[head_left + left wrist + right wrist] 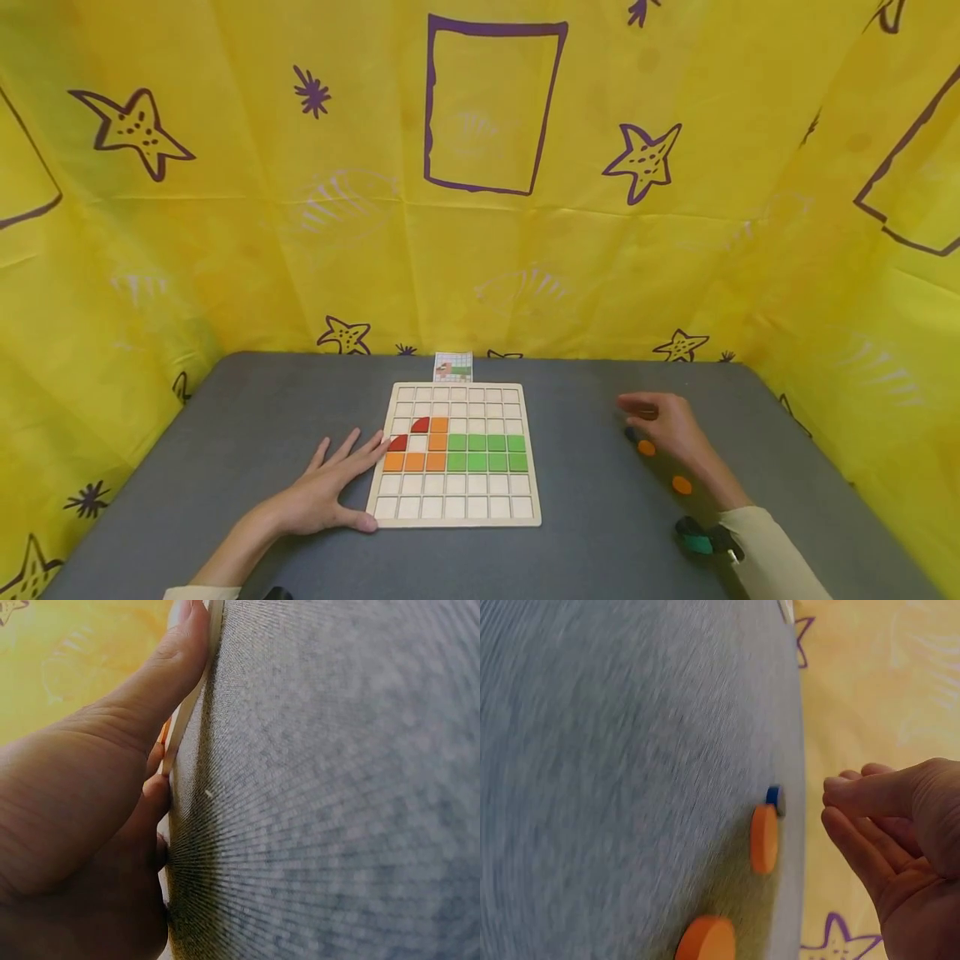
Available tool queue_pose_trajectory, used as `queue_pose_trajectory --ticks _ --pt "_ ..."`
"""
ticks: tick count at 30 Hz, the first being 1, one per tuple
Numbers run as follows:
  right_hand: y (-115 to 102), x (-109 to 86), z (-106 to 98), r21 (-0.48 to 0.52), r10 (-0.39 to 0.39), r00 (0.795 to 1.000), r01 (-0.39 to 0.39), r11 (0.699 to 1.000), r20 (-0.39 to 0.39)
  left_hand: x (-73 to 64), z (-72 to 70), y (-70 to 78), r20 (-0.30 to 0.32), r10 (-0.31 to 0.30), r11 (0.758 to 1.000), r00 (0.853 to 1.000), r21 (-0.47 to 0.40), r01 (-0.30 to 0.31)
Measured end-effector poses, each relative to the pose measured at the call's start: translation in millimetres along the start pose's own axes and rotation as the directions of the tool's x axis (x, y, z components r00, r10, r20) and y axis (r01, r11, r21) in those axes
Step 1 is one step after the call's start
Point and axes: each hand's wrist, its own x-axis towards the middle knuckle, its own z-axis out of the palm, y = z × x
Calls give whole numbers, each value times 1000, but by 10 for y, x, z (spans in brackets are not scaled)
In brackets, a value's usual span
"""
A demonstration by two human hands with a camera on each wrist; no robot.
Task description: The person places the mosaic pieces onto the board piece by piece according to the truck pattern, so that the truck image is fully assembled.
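A pale wooden grid board (492,523) lies on the table, with two red quarter-round pieces (421,426), several orange squares (414,462) and several green squares (487,462) in its cells. My left hand (322,492) rests spread at the board's left edge, thumb at the near corner and fingertips by the red piece. To the right of the board, my right hand (667,429) hovers above the table. Its fingers are loosely bent, and nothing shows between thumb and fingertips. Under it lie two orange round pieces (681,485) and a small dark blue piece (773,799).
Touching the board's far edge is a small printed card (453,367) with a coloured grid pattern. Below the right wrist, a dark and green item (697,543) sits by the sleeve. A yellow patterned cloth (360,233) surrounds the grey table (585,550).
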Motion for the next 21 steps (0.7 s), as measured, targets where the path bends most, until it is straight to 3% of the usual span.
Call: queue_pose_trajectory --ticks 11,21 --pt "172 -86 -14 14 56 996 -58 998 72 15 -20 21 18 -10 1000 1000 4 10" --pt "192 -105 14 39 81 995 -84 996 66 15 -19 31 5 -5 1000 1000 -23 5"
